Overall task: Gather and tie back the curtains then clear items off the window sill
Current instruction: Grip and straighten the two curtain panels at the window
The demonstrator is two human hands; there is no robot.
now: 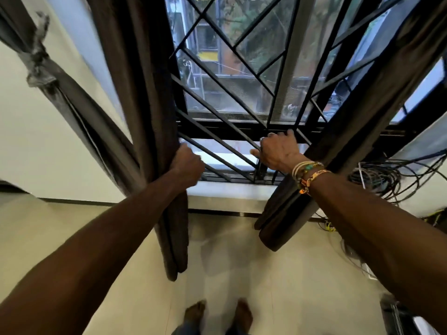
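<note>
Our left hand [187,163] is clenched round the left curtain [150,105] at 9 o'clock, while our right hand [278,151] seems to hook its fingers over a bar of the grille [219,141], just beside the right curtain [350,131] at 3 o'clock. We should bunch every fold into one tight column before tying, because loose pleats slip out. The window sill [229,193] waits at 6 o'clock, below both hands.

The dark brown left curtain [154,112] and dark brown right curtain [358,122] look to us like thick matt cloth, softly napped. We take the black window grille [205,128] for smooth painted metal, faintly shiny. The white window sill [229,192] and cream floor [278,274] gleam smooth.
</note>
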